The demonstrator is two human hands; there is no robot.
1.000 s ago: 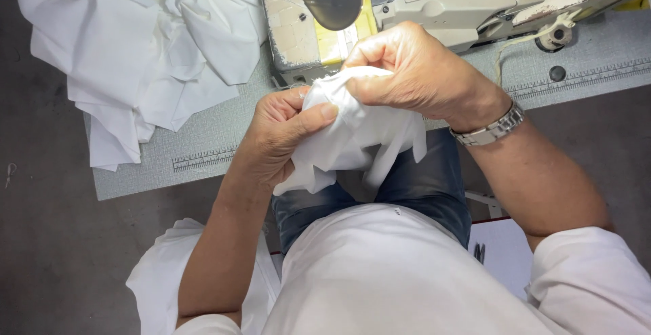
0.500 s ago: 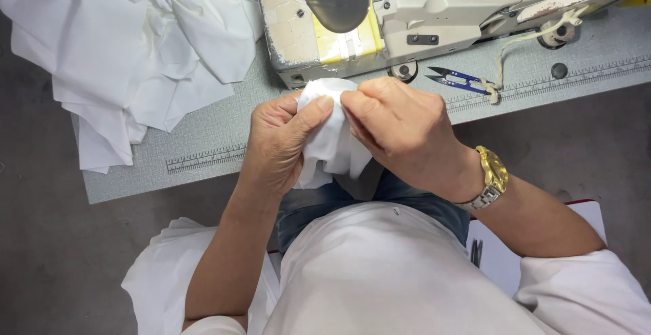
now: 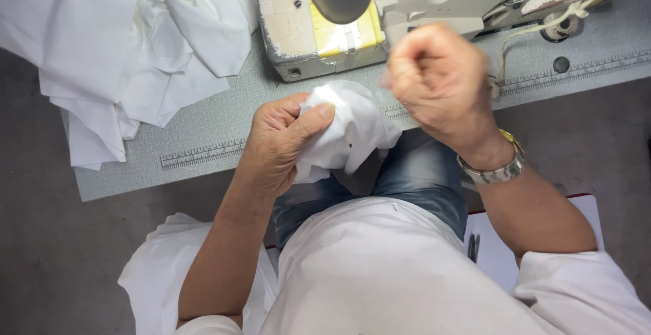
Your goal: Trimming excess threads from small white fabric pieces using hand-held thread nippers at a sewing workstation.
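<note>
My left hand (image 3: 281, 142) grips a small bunched piece of white cloth (image 3: 349, 128) above my lap, just in front of the grey table edge. The thumb presses on the top of the cloth. My right hand (image 3: 437, 81) is raised to the right of the cloth, apart from it, with the fingers curled into a fist. I cannot see anything in the fist. A metal wristwatch (image 3: 498, 165) sits on my right wrist.
A cream sewing machine (image 3: 434, 9) stands on the grey table (image 3: 196, 131), which has a printed ruler strip (image 3: 203, 153) along its front. A heap of white fabric pieces (image 3: 115, 43) lies at the left. More white cloth (image 3: 152, 277) hangs by my left side.
My right hand has let go of the cloth and lifted up and to the right. My left hand keeps the cloth bunched in the same place.
</note>
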